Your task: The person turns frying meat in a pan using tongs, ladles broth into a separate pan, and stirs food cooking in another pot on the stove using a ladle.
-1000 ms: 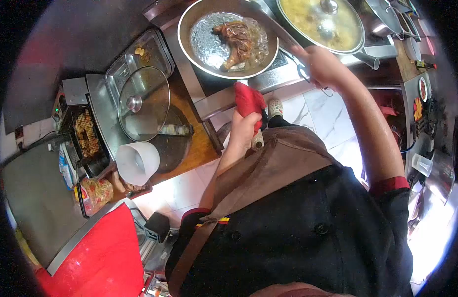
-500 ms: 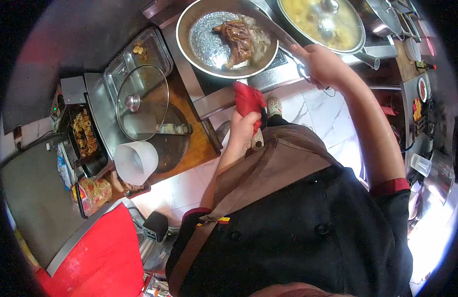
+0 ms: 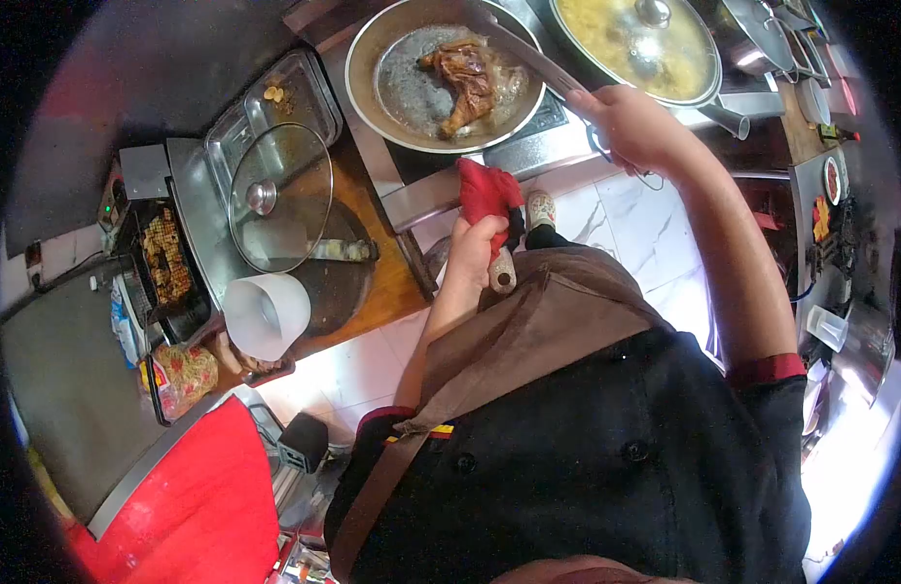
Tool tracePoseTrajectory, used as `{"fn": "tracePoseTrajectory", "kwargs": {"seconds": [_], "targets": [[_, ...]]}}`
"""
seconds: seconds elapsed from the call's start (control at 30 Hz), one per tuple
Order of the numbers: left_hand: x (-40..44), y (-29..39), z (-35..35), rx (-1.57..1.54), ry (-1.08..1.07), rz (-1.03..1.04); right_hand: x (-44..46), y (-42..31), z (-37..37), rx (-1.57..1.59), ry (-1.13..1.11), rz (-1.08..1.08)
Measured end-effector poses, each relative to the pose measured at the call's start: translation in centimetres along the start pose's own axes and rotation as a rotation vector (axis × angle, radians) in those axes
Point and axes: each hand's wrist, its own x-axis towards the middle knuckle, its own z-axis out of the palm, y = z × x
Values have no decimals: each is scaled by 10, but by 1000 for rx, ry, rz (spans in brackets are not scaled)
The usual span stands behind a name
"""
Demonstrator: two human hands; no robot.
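A red cloth [image 3: 487, 193] covers the long handle of a frying pan [image 3: 365, 109], and my left hand [image 3: 475, 251] is closed around it. The handle's pale end [image 3: 503, 273] pokes out below my fingers. In the pan a browned piece of meat [image 3: 466, 82], like a poultry leg, lies in bubbling liquid. My right hand [image 3: 645, 128], at the pan's right side, is closed on what look like metal tongs [image 3: 533, 58]. They slant over the rim, their far end inside the pan near the meat. Thin metal loops show under that hand.
A glass-lidded pan [image 3: 633, 49] of yellowish food stands to the right. Left, a wooden counter [image 3: 382, 273] bears a glass lid [image 3: 280, 200], a white plastic jug [image 3: 268, 313] and a metal tray [image 3: 309, 86]. A fryer basket [image 3: 166, 258] with browned pieces stands further left.
The pan and my left hand have shifted very slightly left. Glare on the liquid has faded, and the tongs sit a little differently over the pan. Both hands keep their hold.
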Motion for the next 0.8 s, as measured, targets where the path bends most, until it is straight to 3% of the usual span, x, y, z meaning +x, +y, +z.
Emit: {"fn": "tracePoseTrajectory", "kwargs": {"seconds": [0.17, 0.3, 0.37, 0.6, 0.7, 0.77, 0.8], "targets": [[-1, -1, 1, 14, -5, 27, 27, 18, 19, -285, -47, 43], [-6, 4, 9, 124, 25, 95, 43, 37, 26, 151, -13, 82], [-2, 6, 9, 129, 26, 97, 22, 14, 8, 155, 7, 71], [-5, 1, 8, 147, 16, 96, 20, 8, -2, -212, 32, -26], [-1, -5, 5, 147, 14, 114, 32, 17, 12, -326, -54, 72], [-3, -2, 9, 152, 15, 118, 33, 24, 24, -27, -81, 147], [-4, -1, 10, 157, 21, 123, 31, 26, 25, -29, -82, 145]]}}
